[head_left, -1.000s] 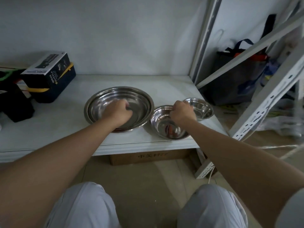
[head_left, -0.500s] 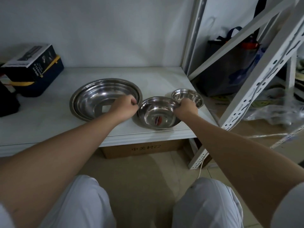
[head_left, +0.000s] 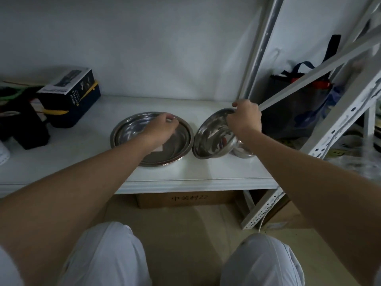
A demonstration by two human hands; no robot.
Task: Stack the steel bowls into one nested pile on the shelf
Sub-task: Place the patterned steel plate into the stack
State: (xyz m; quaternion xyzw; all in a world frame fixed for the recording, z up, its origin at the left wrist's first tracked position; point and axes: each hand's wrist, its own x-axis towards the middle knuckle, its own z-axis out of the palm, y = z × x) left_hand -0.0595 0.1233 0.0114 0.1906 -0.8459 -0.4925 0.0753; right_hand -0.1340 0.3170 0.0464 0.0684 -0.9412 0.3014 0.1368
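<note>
Three steel bowls are on the white shelf [head_left: 206, 178]. The large bowl [head_left: 129, 135] lies flat in the middle. My left hand [head_left: 160, 129] reaches across it, fingers pinched at its far rim. My right hand [head_left: 244, 118] grips the far rim of the medium bowl [head_left: 212, 139] and holds it tilted steeply, its inside facing left and its low edge near the shelf beside the large bowl. Behind the medium bowl and under my right forearm sits the small bowl [head_left: 246, 152], mostly hidden.
A dark printed box [head_left: 70, 96] and black items [head_left: 20, 124] stand at the shelf's left. A white upright post [head_left: 257, 48] and a diagonal brace [head_left: 309, 79] rise just right of my right hand. A dark bag [head_left: 292, 112] sits beyond; a cardboard box [head_left: 185, 200] is under the shelf.
My right hand has raised the medium bowl by its rim, tipping it up from flat. My left hand moved from the large bowl's right rim to its far rim.
</note>
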